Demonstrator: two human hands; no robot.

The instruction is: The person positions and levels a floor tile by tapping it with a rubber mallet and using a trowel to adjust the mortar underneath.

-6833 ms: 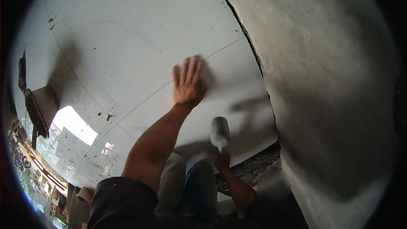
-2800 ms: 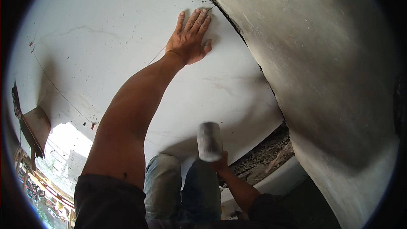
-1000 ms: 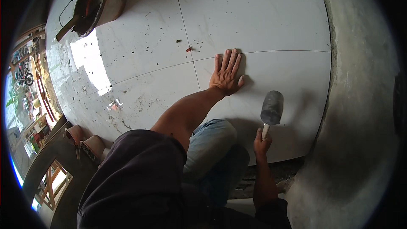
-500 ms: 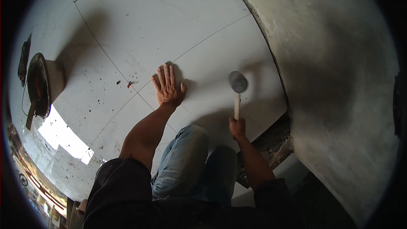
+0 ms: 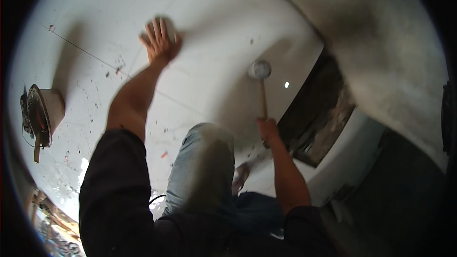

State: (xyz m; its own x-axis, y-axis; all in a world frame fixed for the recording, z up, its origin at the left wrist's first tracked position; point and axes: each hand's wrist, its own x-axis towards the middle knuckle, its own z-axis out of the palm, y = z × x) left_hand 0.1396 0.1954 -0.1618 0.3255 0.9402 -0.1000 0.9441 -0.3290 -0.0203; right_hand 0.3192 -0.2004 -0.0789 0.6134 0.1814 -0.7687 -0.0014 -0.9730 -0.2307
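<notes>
My left hand (image 5: 161,43) lies on a large white floor tile (image 5: 209,52), palm down with the fingers spread. In my right hand (image 5: 268,130) is the pale handle of a rubber mallet (image 5: 260,70), my fingers wrapped round its lower end. The mallet's round grey head is over the tile, to the right of my left hand and nearer to me; whether it touches the surface cannot be told. Thin joint lines run between this tile and its neighbours. A small red tile spacer (image 5: 117,71) sits near the joint crossing, among dark crumbs.
A bucket (image 5: 57,104) with a tool handle sticking out stands at the left. Along the right rises a grey plastered wall (image 5: 395,33). Beside the tile's right edge a dark, rough gap (image 5: 314,109) shows bare rubble. My jeans-clad knee (image 5: 204,162) is at the front.
The whole view has shifted and turned, showing more of the gap at the right. My left hand is still flat on the tile. The mallet remains in my right hand, its head now showing paler.
</notes>
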